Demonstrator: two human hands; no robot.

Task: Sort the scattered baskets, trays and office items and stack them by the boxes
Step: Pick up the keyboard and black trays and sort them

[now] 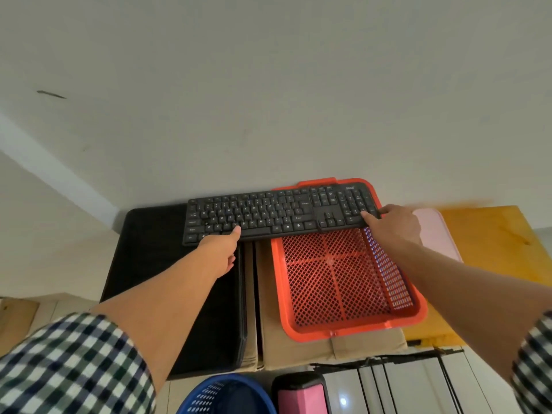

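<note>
Keyboard (277, 212) is my job here: past the blue basket (227, 395) nearest me, the cardboard boxes (274, 324) carry a black tray (143, 258) and a red mesh basket (328, 279), and it spans both at their far end, by the wall (268, 100). My left hand (221, 249) pinches its front edge and my right hand (394, 225) grips its right end, under-fingers hidden but likely curled. I'd lower both ends together, level, so it seats on the basket rim without tipping in.
</note>
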